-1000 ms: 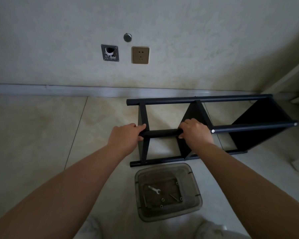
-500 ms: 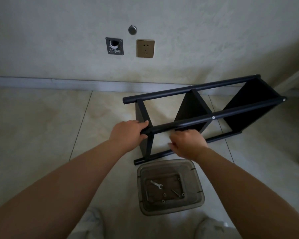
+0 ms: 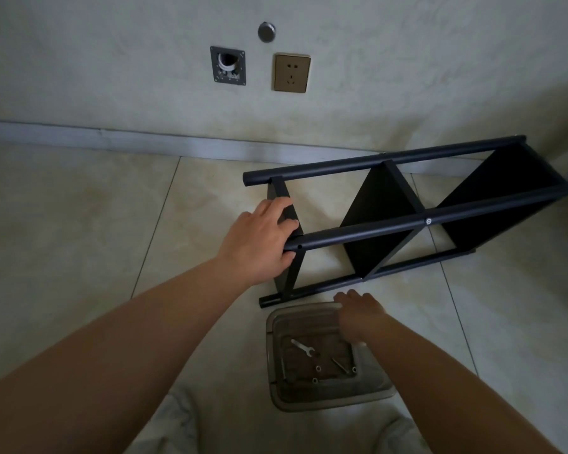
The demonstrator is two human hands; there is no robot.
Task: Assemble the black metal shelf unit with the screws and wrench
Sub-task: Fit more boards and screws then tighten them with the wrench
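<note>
Head-camera view, looking down: a black metal shelf unit lies on its side on the tiled floor, near the wall's skirting, its round posts running left to right and three flat panels standing between them. A silver screw head shows on the upper near post at the middle panel; a small hole near that post's left end appears unfilled.

Just in front of the frame sits a clear plastic tub holding a small wrench, a long screw and a few washers or nuts.

Left hand steadies the frame at its left end, fingers wrapped over the end panel's edge and thumb curled under the post. Right hand hovers at the tub's far rim, knuckles up, fingers bent downward and holding nothing visible; whether it touches the rim cannot be told.

The step appears to be fetching hardware for the open hole. Done well, the steadying hand would keep the frame from rolling while the other picks one screw first, leaving the wrench until the thread has caught.
</note>
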